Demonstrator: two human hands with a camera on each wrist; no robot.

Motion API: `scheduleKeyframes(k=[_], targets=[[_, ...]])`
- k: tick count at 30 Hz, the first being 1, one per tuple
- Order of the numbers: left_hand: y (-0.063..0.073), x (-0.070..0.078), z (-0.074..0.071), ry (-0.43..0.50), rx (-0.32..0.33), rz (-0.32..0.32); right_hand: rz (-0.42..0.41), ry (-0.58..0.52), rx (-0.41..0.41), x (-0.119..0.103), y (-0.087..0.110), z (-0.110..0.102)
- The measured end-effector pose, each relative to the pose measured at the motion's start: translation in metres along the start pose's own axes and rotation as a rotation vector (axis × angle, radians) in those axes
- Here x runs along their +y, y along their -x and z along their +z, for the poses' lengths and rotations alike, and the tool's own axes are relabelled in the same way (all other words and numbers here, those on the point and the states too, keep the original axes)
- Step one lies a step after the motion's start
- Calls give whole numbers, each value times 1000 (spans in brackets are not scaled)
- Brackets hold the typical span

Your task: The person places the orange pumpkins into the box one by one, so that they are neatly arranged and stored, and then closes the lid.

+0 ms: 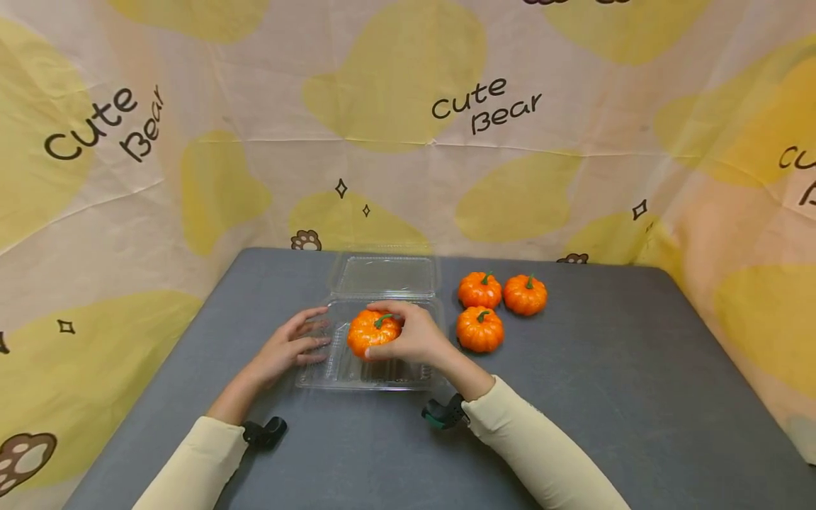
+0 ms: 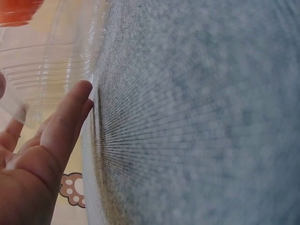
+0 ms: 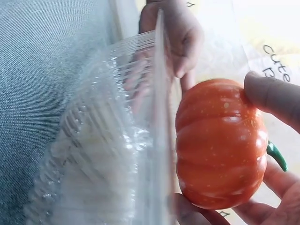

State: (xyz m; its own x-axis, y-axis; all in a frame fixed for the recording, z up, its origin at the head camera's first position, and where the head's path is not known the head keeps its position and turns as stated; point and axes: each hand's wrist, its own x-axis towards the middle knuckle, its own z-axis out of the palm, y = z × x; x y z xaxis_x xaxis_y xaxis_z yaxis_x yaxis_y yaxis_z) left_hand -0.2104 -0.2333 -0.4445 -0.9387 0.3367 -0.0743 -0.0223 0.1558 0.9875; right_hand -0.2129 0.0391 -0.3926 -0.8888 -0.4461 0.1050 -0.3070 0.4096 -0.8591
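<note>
Starting at lower left of the frame, a pale cream sleeve (image 1: pixel 197 460) slants up to a black wrist device (image 1: pixel 266 432), and beyond it the left hand (image 1: pixel 290 350), fingers loosely extended and a little spread, nothing gripped, fingertips right at the left edge of the box! Whether they press on it, I cannot tell.

On to the centre: here is the clear plastic hinged box (image 1: pixel 344 379), its base nearer the lower edge of the frame, its transparent lid (image 1: pixel 387 276) laid back above it. And over that base, just left of mid-frame, the glossy orange ribbed pumpkin with a green stem (image 1: pixel 368 336)! The right hand (image 1: pixel 414 336) has it, thumb below in the frame and fingers above, curved round its right side. The right wrist view shows the grip from close by, the pumpkin beside the rim.

Moving right, a second black wrist device (image 1: pixel 444 412) sits at the other cream sleeve (image 1: pixel 542 453), running to the bottom edge. Above, right of centre, three more orange pumpkins (image 1: pixel 480 331) cluster on the dark grey surface (image 1: pixel 612 397): two behind, one in front.
</note>
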Motion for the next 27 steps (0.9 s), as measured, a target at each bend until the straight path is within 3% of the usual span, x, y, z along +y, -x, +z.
scheduleKeyframes(k=[12, 27], targets=[[-1, 0, -1, -37, -10, -1, 27, 49, -9, -7, -5, 25], [-1, 0, -1, -72, 2, -1, 54, 124, -107, -6, -12, 46]])
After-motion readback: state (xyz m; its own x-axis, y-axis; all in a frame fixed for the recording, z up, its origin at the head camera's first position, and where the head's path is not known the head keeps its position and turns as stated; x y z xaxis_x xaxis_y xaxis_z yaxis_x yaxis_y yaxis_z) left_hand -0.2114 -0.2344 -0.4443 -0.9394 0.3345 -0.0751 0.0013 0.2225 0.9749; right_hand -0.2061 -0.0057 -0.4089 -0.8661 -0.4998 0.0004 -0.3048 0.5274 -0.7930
